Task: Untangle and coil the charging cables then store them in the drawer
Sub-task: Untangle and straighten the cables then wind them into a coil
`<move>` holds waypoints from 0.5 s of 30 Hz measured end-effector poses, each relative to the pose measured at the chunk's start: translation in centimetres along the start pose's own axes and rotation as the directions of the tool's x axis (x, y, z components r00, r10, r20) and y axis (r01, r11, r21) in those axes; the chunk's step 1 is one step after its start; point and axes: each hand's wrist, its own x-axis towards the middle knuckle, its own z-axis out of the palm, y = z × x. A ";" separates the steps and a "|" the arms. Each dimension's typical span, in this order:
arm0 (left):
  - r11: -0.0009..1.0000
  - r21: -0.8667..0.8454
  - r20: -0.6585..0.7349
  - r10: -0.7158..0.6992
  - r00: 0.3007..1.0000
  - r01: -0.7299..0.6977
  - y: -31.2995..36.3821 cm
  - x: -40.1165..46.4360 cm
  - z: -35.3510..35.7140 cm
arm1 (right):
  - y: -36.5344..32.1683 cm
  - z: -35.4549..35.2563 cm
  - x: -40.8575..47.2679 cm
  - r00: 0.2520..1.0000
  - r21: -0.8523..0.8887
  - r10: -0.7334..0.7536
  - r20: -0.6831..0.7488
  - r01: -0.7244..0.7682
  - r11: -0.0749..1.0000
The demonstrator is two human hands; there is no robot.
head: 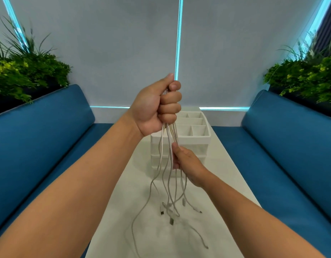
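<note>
My left hand is raised high and grips a bundle of several white charging cables in a fist. The cables hang down from it, and their plug ends dangle just above or on the white table. Below the fist, my right hand pinches some of the hanging strands between thumb and fingers. Behind the cables stands a white plastic drawer unit with open compartments on top and closed drawers below.
Blue cushioned benches run along both sides of the narrow table. Green plants sit behind each bench back. A grey blind covers the window ahead.
</note>
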 end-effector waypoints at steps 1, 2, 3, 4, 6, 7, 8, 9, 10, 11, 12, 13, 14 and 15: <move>1.000 -0.002 -0.010 0.019 1.000 -0.019 0.2 0.0 0.0 | 0.3 -0.1 -0.2 1.000 0.036 0.019 -0.013 -0.018 0.999; 0.999 -0.002 -0.019 0.033 0.999 -0.033 0.3 0.0 0.0 | 0.6 -0.2 -0.2 0.999 0.084 0.031 -0.020 -0.029 0.996; 0.999 -0.002 -0.026 0.044 0.999 -0.044 0.5 0.0 0.0 | 0.8 -0.4 -0.4 0.999 0.119 0.032 -0.018 -0.029 0.992; 0.999 -0.002 -0.029 0.053 0.998 -0.053 0.6 0.0 0.0 | 1.0 -0.5 -0.4 1.000 0.144 0.027 -0.013 -0.025 0.989; 0.997 -0.006 -0.031 0.071 0.997 -0.071 0.8 -0.1 0.2 | 1.5 -0.8 -0.4 1.000 0.119 0.028 -0.002 -0.028 0.992; 0.997 -0.008 -0.030 0.077 0.997 -0.077 0.8 -0.1 0.4 | 1.6 -0.9 -0.5 0.999 0.070 0.034 -0.008 -0.033 0.997; 0.997 -0.010 -0.029 0.080 0.996 -0.080 0.8 -0.1 0.6 | 1.8 -1.0 -0.4 0.999 0.024 0.047 -0.028 -0.046 0.999; 0.997 -0.010 -0.026 0.078 0.997 -0.078 0.7 -0.1 0.7 | 1.9 -1.0 -0.5 0.997 -0.008 0.051 -0.050 -0.052 0.999; 0.997 -0.009 -0.022 0.073 0.997 -0.074 0.5 -0.1 0.9 | 2.0 -0.9 -0.6 0.996 -0.008 0.056 -0.074 -0.057 0.998; 0.998 -0.008 -0.017 0.069 0.997 -0.069 0.3 -0.1 1.1 | 2.0 -0.9 -0.6 0.993 -0.002 0.061 -0.104 -0.061 0.998; 0.998 -0.009 -0.012 0.066 0.998 -0.066 0.1 -0.1 1.3 | 2.1 -0.9 -0.5 0.988 -0.003 0.066 -0.140 -0.067 0.998; 0.998 -0.015 -0.006 0.065 0.998 -0.065 -0.1 -0.1 1.5 | 2.2 -0.9 -0.5 0.983 -0.021 0.066 -0.172 -0.071 0.997; 0.998 -0.022 0.000 0.065 0.998 -0.065 -0.3 -0.1 1.6 | 2.3 -0.9 -0.5 0.980 -0.045 0.062 -0.192 -0.071 0.996; 0.997 -0.030 0.007 0.066 0.998 -0.066 -0.3 -0.1 1.8 | 2.4 -0.9 -0.5 0.979 -0.068 0.055 -0.195 -0.069 0.995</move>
